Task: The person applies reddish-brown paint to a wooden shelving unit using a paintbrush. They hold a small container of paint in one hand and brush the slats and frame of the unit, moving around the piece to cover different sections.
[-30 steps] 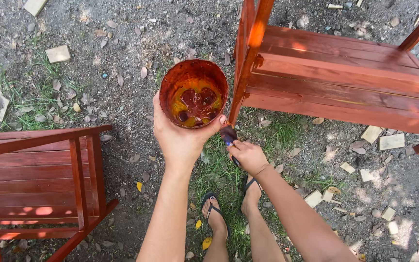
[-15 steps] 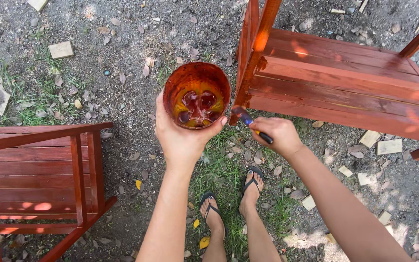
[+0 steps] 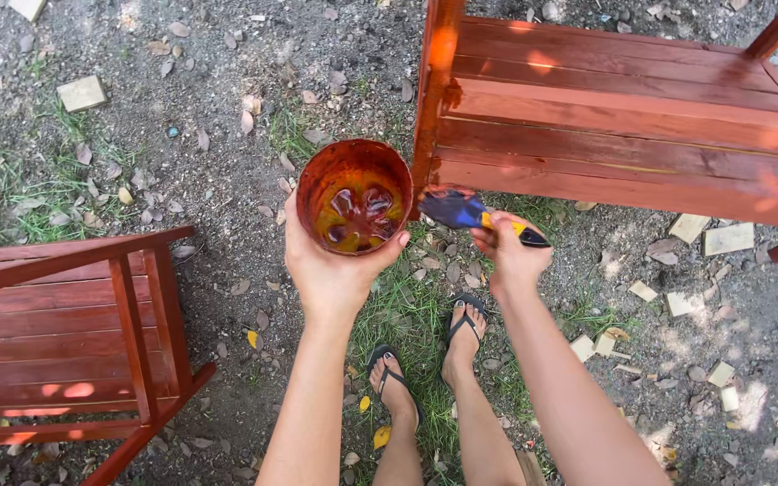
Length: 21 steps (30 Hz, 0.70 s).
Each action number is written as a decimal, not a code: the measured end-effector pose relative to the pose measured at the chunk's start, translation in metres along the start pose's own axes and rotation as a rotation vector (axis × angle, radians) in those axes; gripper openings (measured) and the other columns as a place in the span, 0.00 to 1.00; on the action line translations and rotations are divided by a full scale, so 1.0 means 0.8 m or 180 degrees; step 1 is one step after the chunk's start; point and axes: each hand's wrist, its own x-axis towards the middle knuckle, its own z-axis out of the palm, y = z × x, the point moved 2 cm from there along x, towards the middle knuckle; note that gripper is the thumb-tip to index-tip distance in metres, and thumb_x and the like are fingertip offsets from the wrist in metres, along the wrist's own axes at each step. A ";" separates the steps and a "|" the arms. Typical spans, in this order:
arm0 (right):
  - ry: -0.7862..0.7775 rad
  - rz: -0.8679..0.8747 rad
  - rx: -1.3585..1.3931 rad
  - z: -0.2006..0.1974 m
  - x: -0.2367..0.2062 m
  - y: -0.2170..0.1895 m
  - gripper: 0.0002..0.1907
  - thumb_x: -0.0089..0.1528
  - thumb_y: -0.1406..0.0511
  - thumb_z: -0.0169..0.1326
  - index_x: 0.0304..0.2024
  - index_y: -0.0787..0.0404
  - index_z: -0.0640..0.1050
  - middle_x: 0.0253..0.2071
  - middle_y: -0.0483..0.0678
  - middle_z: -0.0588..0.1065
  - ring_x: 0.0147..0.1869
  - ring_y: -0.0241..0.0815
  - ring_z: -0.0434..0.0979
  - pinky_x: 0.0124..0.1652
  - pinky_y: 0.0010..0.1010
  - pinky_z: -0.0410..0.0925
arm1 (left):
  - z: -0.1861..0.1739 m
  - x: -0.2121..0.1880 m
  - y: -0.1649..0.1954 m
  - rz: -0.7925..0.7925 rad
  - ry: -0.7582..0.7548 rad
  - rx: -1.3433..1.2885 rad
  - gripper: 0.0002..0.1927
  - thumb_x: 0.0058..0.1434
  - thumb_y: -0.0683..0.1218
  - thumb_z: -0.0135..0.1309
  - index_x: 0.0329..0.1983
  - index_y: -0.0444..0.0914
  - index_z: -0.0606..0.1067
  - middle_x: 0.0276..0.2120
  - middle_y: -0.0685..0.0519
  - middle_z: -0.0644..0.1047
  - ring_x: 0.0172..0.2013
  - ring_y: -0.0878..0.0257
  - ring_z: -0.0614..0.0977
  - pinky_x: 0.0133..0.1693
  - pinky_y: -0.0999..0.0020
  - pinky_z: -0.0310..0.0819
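My left hand grips a round container from below; it is stained reddish-brown and holds a shallow pool of dark red-amber liquid. My right hand holds a paintbrush with a yellow and dark handle. Its dark bristle end points left, close to the container's right rim and just in front of the red-stained wooden bench. The brush looks blurred.
A second red-stained wooden piece lies at the lower left. My feet in black flip-flops stand on a patch of grass. Gravel, dry leaves and several small wood offcuts cover the ground around the bench.
My right hand has lifted the brush from low beside the bench leg up and to the right, level with the container's rim. The container has stayed in my left hand.
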 end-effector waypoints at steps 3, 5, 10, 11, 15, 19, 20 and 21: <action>0.0757 0.0654 0.0569 0.006 -0.002 0.037 0.09 0.61 0.68 0.59 0.41 0.65 0.75 0.34 0.53 0.80 0.30 0.46 0.84 0.30 0.32 0.78 | 0.014 -0.006 -0.010 0.0051 0.0021 0.0029 0.50 0.40 0.43 0.79 0.65 0.33 0.65 0.57 0.47 0.75 0.57 0.57 0.80 0.61 0.62 0.77; 0.0948 0.0962 0.0749 0.007 -0.002 0.057 0.08 0.61 0.67 0.58 0.40 0.64 0.76 0.33 0.53 0.79 0.30 0.45 0.83 0.29 0.32 0.78 | 0.022 -0.010 -0.018 0.0032 -0.0007 0.0074 0.50 0.40 0.42 0.79 0.65 0.33 0.65 0.57 0.47 0.76 0.57 0.57 0.80 0.61 0.62 0.77; 0.0955 0.0803 0.0656 -0.008 0.010 0.067 0.09 0.62 0.63 0.54 0.39 0.63 0.76 0.33 0.52 0.80 0.28 0.44 0.83 0.27 0.31 0.77 | 0.027 -0.016 -0.023 -0.0159 -0.0133 -0.0097 0.46 0.43 0.42 0.78 0.63 0.34 0.65 0.57 0.48 0.76 0.58 0.58 0.80 0.61 0.63 0.78; 0.0989 0.0827 0.0679 -0.012 0.014 0.065 0.08 0.63 0.64 0.55 0.39 0.63 0.76 0.32 0.52 0.79 0.29 0.45 0.83 0.28 0.32 0.77 | 0.026 -0.016 -0.022 -0.0128 -0.0147 -0.0020 0.46 0.43 0.42 0.79 0.63 0.34 0.65 0.57 0.48 0.76 0.58 0.58 0.80 0.61 0.63 0.77; 0.1108 0.0852 0.1379 -0.016 0.032 0.057 0.09 0.64 0.63 0.56 0.42 0.63 0.76 0.34 0.50 0.80 0.33 0.41 0.83 0.33 0.30 0.79 | 0.025 -0.016 -0.021 -0.0097 -0.0158 0.0152 0.46 0.43 0.41 0.79 0.63 0.35 0.65 0.57 0.48 0.76 0.58 0.58 0.80 0.61 0.62 0.77; 0.0928 0.0840 0.1452 0.000 0.028 0.074 0.12 0.64 0.61 0.54 0.44 0.62 0.77 0.35 0.49 0.81 0.34 0.39 0.84 0.34 0.28 0.80 | 0.033 -0.018 -0.028 -0.0071 -0.0172 0.0060 0.47 0.43 0.41 0.79 0.64 0.35 0.64 0.58 0.48 0.75 0.59 0.58 0.79 0.62 0.62 0.77; 0.0916 0.0952 0.1405 0.004 0.022 0.082 0.11 0.64 0.62 0.55 0.43 0.62 0.76 0.34 0.49 0.80 0.34 0.39 0.84 0.33 0.29 0.80 | 0.035 -0.019 -0.031 -0.0019 -0.0168 0.0029 0.47 0.43 0.41 0.79 0.64 0.35 0.64 0.58 0.48 0.74 0.60 0.58 0.79 0.62 0.62 0.76; 0.0899 0.1058 0.1355 0.008 0.016 0.091 0.10 0.64 0.63 0.55 0.43 0.62 0.76 0.34 0.50 0.80 0.34 0.40 0.84 0.33 0.29 0.79 | 0.037 -0.019 -0.033 -0.0072 -0.0151 0.0030 0.47 0.43 0.41 0.79 0.64 0.35 0.64 0.58 0.48 0.74 0.59 0.58 0.79 0.62 0.62 0.77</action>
